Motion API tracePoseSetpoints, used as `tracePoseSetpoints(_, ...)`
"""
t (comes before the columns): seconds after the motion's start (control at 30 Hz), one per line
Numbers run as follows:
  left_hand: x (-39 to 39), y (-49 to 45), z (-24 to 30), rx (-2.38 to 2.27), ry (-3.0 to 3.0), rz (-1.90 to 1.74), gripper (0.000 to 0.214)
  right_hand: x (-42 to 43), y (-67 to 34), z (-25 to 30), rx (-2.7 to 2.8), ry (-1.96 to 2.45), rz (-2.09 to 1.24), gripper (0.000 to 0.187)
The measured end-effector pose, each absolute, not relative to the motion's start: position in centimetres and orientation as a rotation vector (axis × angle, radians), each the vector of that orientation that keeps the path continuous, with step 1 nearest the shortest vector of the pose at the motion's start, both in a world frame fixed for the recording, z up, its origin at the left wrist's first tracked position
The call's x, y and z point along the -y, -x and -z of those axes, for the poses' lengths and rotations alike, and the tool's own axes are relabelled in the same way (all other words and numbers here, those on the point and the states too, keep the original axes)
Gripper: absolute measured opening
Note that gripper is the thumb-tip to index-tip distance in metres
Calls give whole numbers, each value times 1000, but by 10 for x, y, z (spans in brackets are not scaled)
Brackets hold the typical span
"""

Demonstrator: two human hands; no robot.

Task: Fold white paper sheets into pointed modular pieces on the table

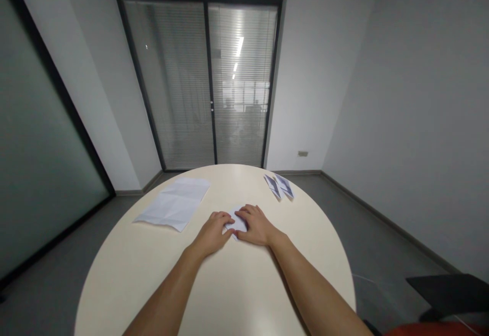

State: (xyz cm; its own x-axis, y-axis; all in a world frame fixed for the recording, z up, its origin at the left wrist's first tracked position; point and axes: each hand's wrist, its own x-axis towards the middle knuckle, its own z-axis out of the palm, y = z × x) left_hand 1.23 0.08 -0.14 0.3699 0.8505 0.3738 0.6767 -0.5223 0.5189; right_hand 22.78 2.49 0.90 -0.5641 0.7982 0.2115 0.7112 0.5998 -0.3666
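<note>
A small piece of folded white paper (238,223) lies on the round table between my two hands. My left hand (215,232) grips its left edge, with the thumb and fingers closed on it. On the other side, my right hand (256,226) presses on the paper, its thumb at the near edge and its curled fingers across the top. Both hands cover parts of the paper, so its full outline is hidden.
Creased white sheets (176,202) lie on the left of the cream round table (229,295). Two folded paper pieces with dark printing (279,186) sit near the far right edge. A black chair part (451,292) stands at the lower right. Glass doors with blinds (206,86) are beyond the table.
</note>
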Motion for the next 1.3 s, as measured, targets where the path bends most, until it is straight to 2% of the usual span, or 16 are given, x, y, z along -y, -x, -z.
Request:
tracePoseSetpoints(0.2, -1, -11, 2, -1309, -2356, -849, 21, -29, -234, -7, 2543, 1317, -517, 93)
tracePoseSetpoints(0.43, -1, -10, 3, -1326, -2352, -837, 19, -29, -236, -11, 2511, 1313, -530, 84)
tracePoseSetpoints(0.6, -1, -12, -1, -1352, -2345, -796, 19, -28, -236, -12, 2556, 1317, -588, 103)
tracePoseSetpoints(0.7, 0, -13, -3, -1355, -2344, -785, 19, -27, -236, -12, 2561, 1313, -609, 107)
tracePoseSetpoints(0.77, 1, -13, -4, -1353, -2342, -782, 19, -27, -237, -13, 2548, 1301, -605, 105)
tracePoseSetpoints(0.9, 3, -11, -6, -1344, -2337, -800, 19, -27, -236, -14, 2515, 1269, -548, 89)
tracePoseSetpoints(1.13, 0, -8, -2, -1319, -2342, -845, 17, -29, -234, -10, 2490, 1117, -294, 66)
tracePoseSetpoints(1.3, 0, -8, -1, -1303, -2351, -853, 14, -29, -234, -7, 2541, 1234, -382, 77)
